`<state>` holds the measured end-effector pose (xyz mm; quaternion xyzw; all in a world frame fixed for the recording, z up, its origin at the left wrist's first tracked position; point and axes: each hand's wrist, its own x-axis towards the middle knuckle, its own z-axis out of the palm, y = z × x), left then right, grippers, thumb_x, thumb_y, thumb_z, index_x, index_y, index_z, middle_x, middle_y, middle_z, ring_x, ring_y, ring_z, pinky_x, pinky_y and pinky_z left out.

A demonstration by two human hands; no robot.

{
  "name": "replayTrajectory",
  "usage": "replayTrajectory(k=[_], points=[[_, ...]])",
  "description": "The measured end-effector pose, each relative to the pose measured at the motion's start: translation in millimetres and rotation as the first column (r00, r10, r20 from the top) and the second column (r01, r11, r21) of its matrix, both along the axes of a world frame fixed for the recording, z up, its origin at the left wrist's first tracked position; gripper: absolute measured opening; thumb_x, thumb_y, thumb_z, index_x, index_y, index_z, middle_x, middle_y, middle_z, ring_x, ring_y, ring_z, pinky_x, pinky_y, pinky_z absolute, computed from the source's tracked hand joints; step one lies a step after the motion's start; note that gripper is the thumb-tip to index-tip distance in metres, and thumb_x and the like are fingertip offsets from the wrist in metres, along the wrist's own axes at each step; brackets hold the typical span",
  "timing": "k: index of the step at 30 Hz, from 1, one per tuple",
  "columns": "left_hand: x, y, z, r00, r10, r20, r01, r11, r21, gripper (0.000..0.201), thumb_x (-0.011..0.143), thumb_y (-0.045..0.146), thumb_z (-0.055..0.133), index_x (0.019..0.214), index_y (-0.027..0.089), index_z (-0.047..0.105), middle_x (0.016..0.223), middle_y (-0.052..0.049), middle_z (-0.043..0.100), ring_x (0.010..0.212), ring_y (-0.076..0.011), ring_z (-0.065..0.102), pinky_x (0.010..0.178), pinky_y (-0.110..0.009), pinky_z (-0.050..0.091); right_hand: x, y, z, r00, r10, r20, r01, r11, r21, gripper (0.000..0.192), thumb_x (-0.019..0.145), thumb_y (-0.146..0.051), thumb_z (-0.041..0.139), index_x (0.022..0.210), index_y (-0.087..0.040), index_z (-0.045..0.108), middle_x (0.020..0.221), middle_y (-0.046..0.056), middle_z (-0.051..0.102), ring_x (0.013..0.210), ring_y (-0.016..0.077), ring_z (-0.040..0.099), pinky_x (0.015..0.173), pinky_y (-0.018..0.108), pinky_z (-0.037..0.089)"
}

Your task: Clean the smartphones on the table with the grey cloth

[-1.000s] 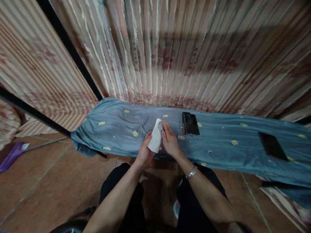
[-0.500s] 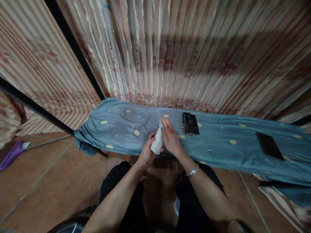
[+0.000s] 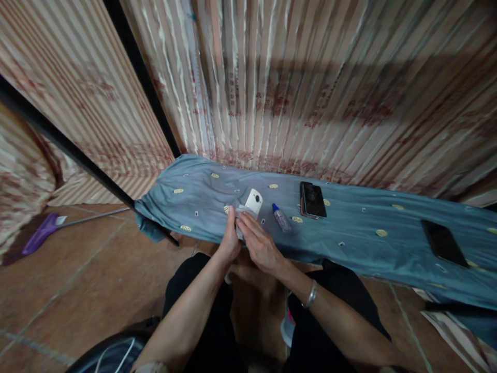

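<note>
Hands hold a white phone and, apparently, grey cloth.

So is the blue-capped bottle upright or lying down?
Lying down: the bottle stretches along the blue fabric, cap pointing away from the person.

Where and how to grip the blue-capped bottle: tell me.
Best, I judge, gripped mid-body across its narrow width, from above: the blue-capped bottle is slim, appears to lie slantwise on the blue cloth, and both long sides are uncovered.
</note>
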<state>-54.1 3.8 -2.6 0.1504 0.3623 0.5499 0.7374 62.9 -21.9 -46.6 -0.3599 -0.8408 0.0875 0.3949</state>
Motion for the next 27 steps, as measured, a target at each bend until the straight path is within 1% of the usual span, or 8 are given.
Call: replayTrajectory(k=[2, 5, 9, 12, 14, 18, 22, 27], points=[[-3, -2, 1.8, 1.0, -0.017, -0.007, 0.017, 0.999, -0.034, 0.059, 0.101, 0.064, 0.051, 0.115, 0.013, 0.076, 0.101, -0.013, 0.081, 0.112, -0.0264, 0.076, 0.1, -0.035, 0.061, -5, -6, -2.6, 1.0, 0.017, 0.015, -0.017, 0.999, 0.034, 0.06, 0.107, -0.014, 0.032, 0.167, -0.017, 0.035, 0.166, 0.015, 0.049, 0.16, 0.0249, 0.037, 0.131, 0.053, 0.039], [-2, -3, 2.1, 1.0, -0.013, 0.0, 0.013, 1.0, -0.017, 0.057, 0.101, 0.062, 0.052, 0.118, 0.013, 0.076, 0.102, -0.013, 0.081, 0.113, -0.0252, 0.076, 0.1, -0.032, 0.06, -5, -5, -2.7, 0.999, 0.005, 0.038, -0.007, 0.998, 0.054, 0.058, 0.108, -0.015, 0.031, 0.165, -0.014, 0.037, 0.164, 0.017, 0.05, 0.16, 0.0246, 0.036, 0.131, 0.053, 0.039], [8, -4, -0.9, 1.0, 0.023, -0.003, -0.022, 0.999, 0.034, 0.043, 0.102, 0.052, 0.055, 0.113, 0.017, 0.077, 0.11, -0.011, 0.081, 0.127, -0.0244, 0.07, 0.107, -0.032, 0.056, 6, 9, 4.5, 0.997, -0.06, 0.051, 0.06, 0.998, -0.005, 0.058, 0.108, -0.019, 0.033, 0.166, -0.018, 0.037, 0.167, 0.014, 0.047, 0.161, 0.0245, 0.034, 0.132, 0.055, 0.035], [14, -5, -4.6, 1.0, 0.005, -0.007, -0.004, 0.994, 0.108, 0.033, 0.097, 0.045, 0.064, 0.112, 0.019, 0.076, 0.117, -0.01, 0.079, 0.132, -0.0264, 0.066, 0.108, -0.036, 0.055, 17, 23, 11.4, 0.989, -0.145, 0.024, 0.146, 0.988, -0.058, 0.058, 0.109, -0.024, 0.034, 0.166, -0.02, 0.037, 0.169, 0.013, 0.044, 0.163, 0.0251, 0.031, 0.133, 0.056, 0.031], [16, -8, -7.0, 0.999, -0.018, -0.04, 0.024, 0.989, 0.149, 0.027, 0.091, 0.04, 0.072, 0.107, 0.019, 0.075, 0.109, -0.009, 0.079, 0.12, -0.0271, 0.071, 0.1, -0.037, 0.059, 24, 31, 14.5, 0.981, -0.195, 0.002, 0.194, 0.977, -0.082, 0.058, 0.109, -0.026, 0.032, 0.166, -0.019, 0.038, 0.17, 0.014, 0.042, 0.163, 0.0256, 0.031, 0.134, 0.057, 0.03], [13, -12, -6.8, 0.991, -0.097, -0.098, 0.112, 0.98, 0.162, 0.023, 0.087, 0.033, 0.075, 0.104, 0.02, 0.071, 0.09, -0.003, 0.074, 0.084, -0.0195, 0.072, 0.078, -0.032, 0.063, 33, 44, 16.0, 0.964, -0.26, -0.06, 0.252, 0.961, -0.11, 0.058, 0.109, -0.03, 0.031, 0.165, -0.018, 0.038, 0.171, 0.014, 0.04, 0.162, 0.0265, 0.032, 0.133, 0.056, 0.03], [10, -12, 2.5, 0.992, -0.102, -0.068, 0.11, 0.985, 0.135, 0.028, 0.086, 0.031, 0.075, 0.111, 0.021, 0.068, 0.095, -0.003, 0.075, 0.082, -0.0181, 0.072, 0.073, -0.029, 0.063, 34, 51, 14.4, 0.935, -0.326, -0.141, 0.3, 0.937, -0.178, 0.059, 0.109, -0.033, 0.029, 0.167, -0.019, 0.035, 0.172, 0.013, 0.04, 0.161, 0.0254, 0.035, 0.133, 0.054, 0.031], [9, -8, 17.1, 0.996, -0.09, -0.01, 0.091, 0.989, 0.121, 0.024, 0.087, 0.03, 0.073, 0.109, 0.022, 0.065, 0.088, -0.002, 0.075, 0.078, -0.0188, 0.074, 0.069, -0.029, 0.062, 34, 56, 10.5, 0.888, -0.406, -0.217, 0.348, 0.9, -0.262, 0.061, 0.11, -0.04, 0.028, 0.165, -0.017, 0.038, 0.168, 0.014, 0.045, 0.157, 0.0245, 0.042, 0.131, 0.049, 0.035]])
